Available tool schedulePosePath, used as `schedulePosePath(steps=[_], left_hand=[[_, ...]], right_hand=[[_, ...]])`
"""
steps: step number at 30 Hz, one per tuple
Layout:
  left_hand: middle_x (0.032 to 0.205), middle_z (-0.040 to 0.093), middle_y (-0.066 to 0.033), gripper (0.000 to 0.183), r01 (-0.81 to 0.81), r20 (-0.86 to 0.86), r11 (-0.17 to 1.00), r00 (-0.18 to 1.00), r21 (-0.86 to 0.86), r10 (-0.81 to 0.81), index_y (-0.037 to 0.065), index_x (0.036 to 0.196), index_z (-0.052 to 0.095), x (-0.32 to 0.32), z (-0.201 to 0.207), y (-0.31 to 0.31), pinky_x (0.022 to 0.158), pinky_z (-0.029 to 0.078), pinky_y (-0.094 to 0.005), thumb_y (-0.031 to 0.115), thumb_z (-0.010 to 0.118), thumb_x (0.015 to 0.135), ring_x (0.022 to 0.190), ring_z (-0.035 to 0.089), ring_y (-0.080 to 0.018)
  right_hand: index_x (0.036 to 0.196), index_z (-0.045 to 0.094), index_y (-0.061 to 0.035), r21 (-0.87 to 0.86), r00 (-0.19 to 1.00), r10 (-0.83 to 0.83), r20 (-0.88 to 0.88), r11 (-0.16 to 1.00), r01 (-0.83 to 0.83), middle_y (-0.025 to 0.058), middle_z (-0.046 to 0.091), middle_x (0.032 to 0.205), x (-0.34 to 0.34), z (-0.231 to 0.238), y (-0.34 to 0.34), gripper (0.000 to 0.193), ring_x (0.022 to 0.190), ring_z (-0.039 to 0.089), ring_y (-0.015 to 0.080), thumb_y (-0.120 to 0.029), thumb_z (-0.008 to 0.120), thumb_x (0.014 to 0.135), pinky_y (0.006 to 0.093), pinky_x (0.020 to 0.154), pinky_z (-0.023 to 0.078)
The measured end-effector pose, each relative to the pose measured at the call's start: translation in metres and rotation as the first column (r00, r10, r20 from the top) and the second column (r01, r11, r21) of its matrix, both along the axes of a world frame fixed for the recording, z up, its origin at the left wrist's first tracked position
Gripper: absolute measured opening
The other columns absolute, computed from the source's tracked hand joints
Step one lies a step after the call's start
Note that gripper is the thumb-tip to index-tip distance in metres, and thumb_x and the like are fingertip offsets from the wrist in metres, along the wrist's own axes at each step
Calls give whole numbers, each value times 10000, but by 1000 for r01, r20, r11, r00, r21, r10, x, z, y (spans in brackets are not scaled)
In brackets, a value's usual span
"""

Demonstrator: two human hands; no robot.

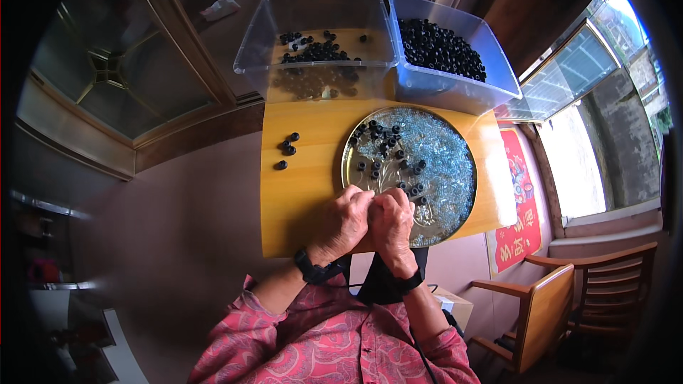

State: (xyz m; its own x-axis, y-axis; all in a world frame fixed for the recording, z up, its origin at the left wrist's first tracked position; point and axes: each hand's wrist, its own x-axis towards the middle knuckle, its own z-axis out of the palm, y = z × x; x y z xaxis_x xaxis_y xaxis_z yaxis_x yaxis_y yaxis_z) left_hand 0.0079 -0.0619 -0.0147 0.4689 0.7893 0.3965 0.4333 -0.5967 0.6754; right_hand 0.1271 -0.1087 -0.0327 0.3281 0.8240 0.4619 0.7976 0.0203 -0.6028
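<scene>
My left hand and my right hand are close together over the near edge of a round metal tray. Both have their fingers bent and pinched; whatever sits between the fingertips is hidden or too small to name. Across the tray's right side spreads a layer of small clear-blue pieces, like beads. Several black ring-shaped parts lie on its left and middle, some just beyond my fingertips.
Behind the tray stand two clear plastic bins, each with black parts, the right one much fuller. Several loose black parts lie on the yellow wooden table at left. Wooden chairs stand at right.
</scene>
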Motion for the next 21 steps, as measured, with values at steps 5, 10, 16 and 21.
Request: schedulePosePath(steps=[5, 10, 16, 21], left_hand=[[936, 624, -128, 296, -5, -128, 989, 992, 151, 24, 13, 1082, 645, 0, 5, -9, 692, 546, -394, -35, 614, 792, 825, 660, -320], [959, 598, -131, 316, 42, -159, 990, 987, 137, -20, -16, 1093, 632, -3, 5, -9, 734, 540, -381, -30, 601, 779, 878, 637, -303], [931, 559, -145, 259, 112, -353, 952, 935, 286, -4, -49, 1047, 605, 1, 12, -10, 730, 539, -365, 23, 590, 799, 881, 604, -297], [927, 553, -165, 209, 185, -332, 936, 940, 300, -80, -42, 980, 576, 0, 11, -9, 703, 543, -372, 67, 606, 804, 885, 598, -315]], right_hand=[[807, 629, -61, 16, 997, 59, -49, 998, -58, 78, 592, 839, 4, 0, 0, 99, 794, 566, 294, 2, 662, 739, 411, 698, 386], [815, 628, -54, 20, 991, 106, -81, 994, -104, 80, 590, 831, 6, 2, -1, 128, 800, 563, 294, 42, 639, 730, 418, 702, 378], [932, 601, -14, 93, 948, 46, -316, 996, -17, 141, 601, 910, 5, 15, -5, 115, 834, 600, 338, 44, 588, 834, 426, 727, 478], [1189, 605, 6, 169, 887, 209, -412, 974, -151, 203, 590, 1162, -5, 35, -10, 269, 1049, 593, 349, -148, 499, 995, 395, 919, 480]])
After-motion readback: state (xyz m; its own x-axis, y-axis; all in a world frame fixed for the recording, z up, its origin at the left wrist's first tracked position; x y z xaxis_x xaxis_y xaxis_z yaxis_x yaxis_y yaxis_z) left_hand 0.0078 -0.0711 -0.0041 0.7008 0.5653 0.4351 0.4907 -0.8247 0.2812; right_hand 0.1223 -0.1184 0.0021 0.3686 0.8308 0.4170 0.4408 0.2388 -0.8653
